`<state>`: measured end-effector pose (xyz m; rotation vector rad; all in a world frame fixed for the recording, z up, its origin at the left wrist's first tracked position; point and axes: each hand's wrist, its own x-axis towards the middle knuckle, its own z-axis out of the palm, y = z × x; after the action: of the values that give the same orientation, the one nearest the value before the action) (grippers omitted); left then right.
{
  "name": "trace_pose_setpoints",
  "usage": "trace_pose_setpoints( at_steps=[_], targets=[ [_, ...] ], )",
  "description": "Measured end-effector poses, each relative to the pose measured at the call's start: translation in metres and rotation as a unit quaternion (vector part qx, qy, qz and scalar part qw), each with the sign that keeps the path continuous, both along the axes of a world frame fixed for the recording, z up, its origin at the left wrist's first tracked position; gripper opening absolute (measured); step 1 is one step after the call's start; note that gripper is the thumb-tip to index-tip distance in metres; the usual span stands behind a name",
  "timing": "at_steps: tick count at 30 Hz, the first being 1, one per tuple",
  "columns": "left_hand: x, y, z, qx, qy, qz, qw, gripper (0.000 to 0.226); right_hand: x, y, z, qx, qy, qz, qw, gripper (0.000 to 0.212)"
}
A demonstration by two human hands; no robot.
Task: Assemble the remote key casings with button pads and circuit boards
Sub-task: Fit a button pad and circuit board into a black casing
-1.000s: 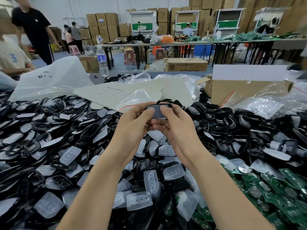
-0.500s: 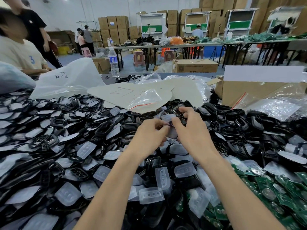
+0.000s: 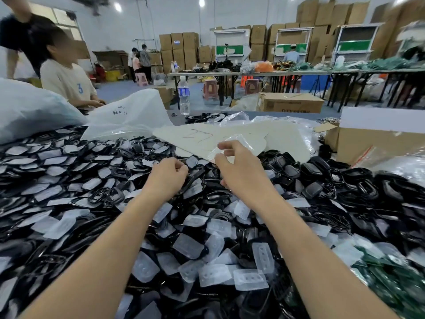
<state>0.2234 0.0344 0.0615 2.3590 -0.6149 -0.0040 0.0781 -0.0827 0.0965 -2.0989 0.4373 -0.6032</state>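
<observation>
Black key casings [image 3: 312,189] and cloudy button pads [image 3: 262,255] lie mixed in one deep heap that covers the whole work surface, under and around both hands. The left hand [image 3: 166,178] hovers low over the heap with its back to the camera and its fingers curled under; whether it holds a piece cannot be told. The right hand [image 3: 241,173] is just beside it and a little higher, with loosely spread fingers and no grip on anything.

The pads lie flat or tilted and point every way. One near the forearms has its long axis running away from the person, and its neighbour lies crosswise. They are rounded rectangles with a row of three dimples. The casings are glossy, some of them open frames and some solid shells.

Green circuit boards [image 3: 391,279] are piled at the near right. Beyond the hands are a cream sheet [image 3: 202,137], a plastic bag [image 3: 128,116], a cardboard box [image 3: 368,139] and a water bottle [image 3: 184,95].
</observation>
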Motion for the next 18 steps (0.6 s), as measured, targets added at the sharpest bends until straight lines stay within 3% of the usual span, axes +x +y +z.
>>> trace_pose_setpoints(
  at_steps=[5, 10, 15, 18],
  targets=[
    [0.043, -0.02, -0.002, 0.087, -0.065, 0.039, 0.993, 0.031, 0.014, -0.006, 0.007, 0.011, -0.001, -0.007, 1.0, 0.033],
    [0.056, -0.048, -0.006, 0.157, -0.055, 0.029, 0.986, 0.031, 0.007, -0.034, 0.006, 0.01, 0.002, -0.038, 0.999, 0.032],
    [0.06, -0.056, -0.007, 0.148, -0.034, 0.021, 0.988, 0.034, -0.006, -0.054, -0.004, 0.01, 0.009, -0.049, 0.999, 0.031],
    [0.057, -0.054, -0.004, 0.094, -0.023, 0.013, 0.995, 0.029, -0.011, -0.058, -0.005, 0.022, 0.0, -0.048, 0.999, 0.029]
  ],
)
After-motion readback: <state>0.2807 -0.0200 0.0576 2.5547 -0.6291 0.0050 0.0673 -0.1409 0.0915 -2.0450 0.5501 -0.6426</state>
